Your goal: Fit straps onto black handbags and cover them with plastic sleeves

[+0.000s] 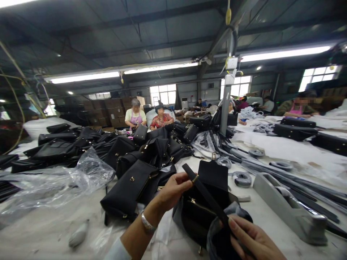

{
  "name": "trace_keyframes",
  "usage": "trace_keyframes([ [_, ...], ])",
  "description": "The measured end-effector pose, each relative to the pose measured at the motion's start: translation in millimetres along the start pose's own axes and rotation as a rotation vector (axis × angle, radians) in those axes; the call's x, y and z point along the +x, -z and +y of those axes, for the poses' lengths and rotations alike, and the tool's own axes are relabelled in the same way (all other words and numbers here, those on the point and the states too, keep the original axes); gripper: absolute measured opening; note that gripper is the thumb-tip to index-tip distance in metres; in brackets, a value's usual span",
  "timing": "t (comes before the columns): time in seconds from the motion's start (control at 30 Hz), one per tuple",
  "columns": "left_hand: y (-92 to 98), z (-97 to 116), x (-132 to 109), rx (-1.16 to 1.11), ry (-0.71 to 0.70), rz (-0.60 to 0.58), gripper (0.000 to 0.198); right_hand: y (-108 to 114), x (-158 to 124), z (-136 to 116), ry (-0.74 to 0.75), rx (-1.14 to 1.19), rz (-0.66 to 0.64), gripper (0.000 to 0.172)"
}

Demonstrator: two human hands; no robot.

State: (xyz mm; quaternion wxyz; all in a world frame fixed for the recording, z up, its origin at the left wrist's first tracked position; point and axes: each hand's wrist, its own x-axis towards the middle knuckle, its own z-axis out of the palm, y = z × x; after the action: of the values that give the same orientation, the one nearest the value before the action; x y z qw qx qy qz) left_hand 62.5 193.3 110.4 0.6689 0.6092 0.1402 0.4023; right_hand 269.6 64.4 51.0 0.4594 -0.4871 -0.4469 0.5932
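Observation:
A black strap (207,196) with a gold-coloured metal piece near its upper end runs slantwise between my two hands. My left hand (176,189) pinches it beside the metal piece, fingers closed. Lower down, my right hand (251,236) grips the same strap between thumb and fingers. Beneath the strap lies an open black handbag (196,218), its flap (214,175) raised at the back, with a gold zip along its opening. Grey lining shows near my right hand. Left of it, another black bag (126,187) with a gold clasp rests on the table.
Several black bags (56,150) are heaped across the table. Clear plastic wrap (86,177) lies at left, near a small grey object (78,234). A grey tape dispenser (290,209) and wrapped straps (255,168) are at right. Co-workers (162,119) sit beyond, near a post (225,104).

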Motion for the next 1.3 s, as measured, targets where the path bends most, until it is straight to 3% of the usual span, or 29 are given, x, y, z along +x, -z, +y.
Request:
trace_keyframes([
  [0.1, -12.0, 1.6, -0.3, 0.17, 0.09, -0.174, 0.047, -7.5, 8.1, -23.0, 0.113, -0.192, 0.095, 0.07],
  [0.17, -19.7, 3.7, 1.8, 0.271, 0.069, -0.218, 0.046, -11.1, 13.7, -41.9, 0.263, -0.411, 0.204, 0.063],
  [0.3, -32.6, 8.6, 8.6, 0.39, -0.083, -0.176, 0.041, -21.2, 24.2, -72.6, 0.637, -0.841, 0.347, 0.065],
  [0.37, -37.5, 8.8, 11.3, 0.474, -0.127, -0.132, 0.032, -28.1, 30.2, -81.3, 0.71, -0.987, 0.359, 0.065],
  [0.5, -42.4, 3.9, 13.9, 0.577, -0.205, -0.034, 0.021, -34.8, 44.6, -91.7, 0.791, -1.118, 0.384, 0.036],
  [0.63, -45.0, 3.2, 13.7, 0.548, -0.111, -0.014, 0.031, -27.8, 52.6, -108.3, 0.854, -0.956, 0.364, 0.035],
  [0.73, -49.2, 7.8, 13.4, 0.458, 0.024, -0.033, 0.044, -20.4, 49.3, -128.8, 0.729, -0.514, 0.254, 0.052],
  [0.83, -54.1, 10.0, 14.0, 0.301, 0.098, -0.08, 0.053, -11.0, 43.9, -150.6, 0.708, -0.075, 0.174, 0.056],
  [0.93, -57.6, 7.7, 14.6, 0.37, 0.119, -0.074, 0.05, 6.0, 41.4, -166.6, 0.746, 0.145, 0.226, 0.052],
  [1.1, -59.2, 3.1, 13.6, 0.613, 0.008, 0.032, 0.037, 37.6, 37.6, -160.7, 0.733, 0.238, 0.39, 0.038],
  [1.2, -57.6, -1.8, 12.2, 0.758, -0.086, 0.091, 0.032, 43.5, 28.5, -138.9, 0.569, 0.159, 0.327, 0.026],
  [1.3, -56.3, -10.6, 10.7, 0.852, -0.115, 0.14, 0.036, 40.5, 17.2, -117.0, 0.365, 0.052, 0.219, 0.029],
])
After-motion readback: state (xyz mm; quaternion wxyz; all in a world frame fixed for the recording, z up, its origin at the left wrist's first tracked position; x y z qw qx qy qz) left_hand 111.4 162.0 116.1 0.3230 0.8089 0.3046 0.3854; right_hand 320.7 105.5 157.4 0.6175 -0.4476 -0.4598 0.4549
